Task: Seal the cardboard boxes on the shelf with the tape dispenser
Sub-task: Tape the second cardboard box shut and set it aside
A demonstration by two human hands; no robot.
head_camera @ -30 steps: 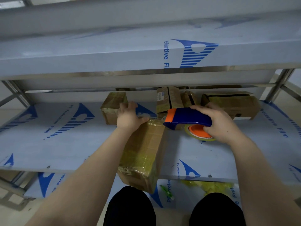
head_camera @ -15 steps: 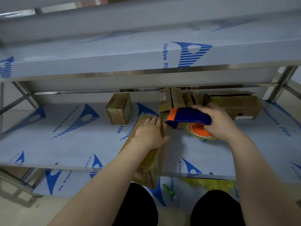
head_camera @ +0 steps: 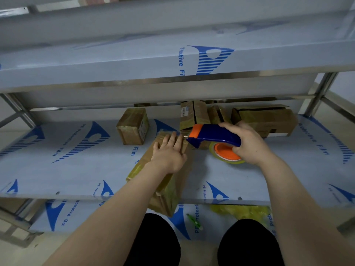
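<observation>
A long taped cardboard box (head_camera: 169,185) lies on the middle shelf (head_camera: 67,166), its near end hanging past the front edge. My left hand (head_camera: 168,152) presses flat on the box's far end, fingers straight. My right hand (head_camera: 247,144) grips the blue and orange tape dispenser (head_camera: 213,136), whose orange nose sits just right of the box's far end. Its tape roll (head_camera: 226,154) shows below my fingers.
A small taped box (head_camera: 133,125) stands behind and to the left. More cardboard boxes (head_camera: 263,120) crowd the shelf's back right. An upper shelf (head_camera: 172,60) overhangs. Below lie yellow plastic (head_camera: 242,211) and a green tool (head_camera: 194,221). My knees are at the bottom.
My left hand moved from the small box at the back onto the long box's far end and flattened there. The dispenser stayed almost in place.
</observation>
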